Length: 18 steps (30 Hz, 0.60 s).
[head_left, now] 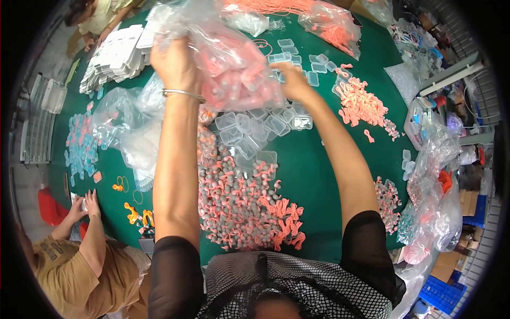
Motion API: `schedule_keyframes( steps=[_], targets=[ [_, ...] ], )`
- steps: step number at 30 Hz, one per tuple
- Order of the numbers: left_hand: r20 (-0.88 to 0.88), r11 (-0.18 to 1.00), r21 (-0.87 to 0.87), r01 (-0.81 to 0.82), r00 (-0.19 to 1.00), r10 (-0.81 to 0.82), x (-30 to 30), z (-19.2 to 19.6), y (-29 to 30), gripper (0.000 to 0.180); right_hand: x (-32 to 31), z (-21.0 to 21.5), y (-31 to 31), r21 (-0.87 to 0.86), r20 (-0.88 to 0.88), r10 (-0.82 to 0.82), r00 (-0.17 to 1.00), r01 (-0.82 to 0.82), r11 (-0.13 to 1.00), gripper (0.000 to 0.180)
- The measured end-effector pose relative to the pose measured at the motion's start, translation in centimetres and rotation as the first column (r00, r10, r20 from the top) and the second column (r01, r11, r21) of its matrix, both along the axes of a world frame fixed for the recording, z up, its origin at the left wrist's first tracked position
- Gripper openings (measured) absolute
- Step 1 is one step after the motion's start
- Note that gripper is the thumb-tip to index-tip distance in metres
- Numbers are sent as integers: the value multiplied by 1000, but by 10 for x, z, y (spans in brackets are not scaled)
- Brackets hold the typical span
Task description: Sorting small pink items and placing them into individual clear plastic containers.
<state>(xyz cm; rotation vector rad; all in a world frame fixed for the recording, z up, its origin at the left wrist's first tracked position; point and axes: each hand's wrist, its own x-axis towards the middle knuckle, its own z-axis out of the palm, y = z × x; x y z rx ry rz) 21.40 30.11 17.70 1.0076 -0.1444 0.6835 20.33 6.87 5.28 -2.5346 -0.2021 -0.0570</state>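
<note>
Gripping the gathered upper left part of a clear plastic bag (241, 80) in my left hand (176, 66), I have its bulging body to the right of that fist, beyond some small clear boxes (255, 125) on the green table (324, 175). My right hand (292, 82) is at the bag's right edge, fingers toward it; whether they pinch the film I cannot tell. The bag looks crinkled, shiny and see-through, with coral-pink contents blurred inside.

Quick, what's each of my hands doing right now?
Left hand: closed, holding the filled clear bag.
Right hand: by the bag's right edge; grip can't be told.
</note>
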Motion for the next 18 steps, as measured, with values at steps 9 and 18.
schedule_keyframes(
  steps=[9,18],
  targets=[
    [49,992,34,-122,991,121,-4,8,23,22,43,-41,59,-343,-230,133,964,-208,916,60],
    [127,973,-71,-222,965,229,0,9,32,17,-82,-50,-5,-292,-57,191,980,-199,935,67]
  ],
)
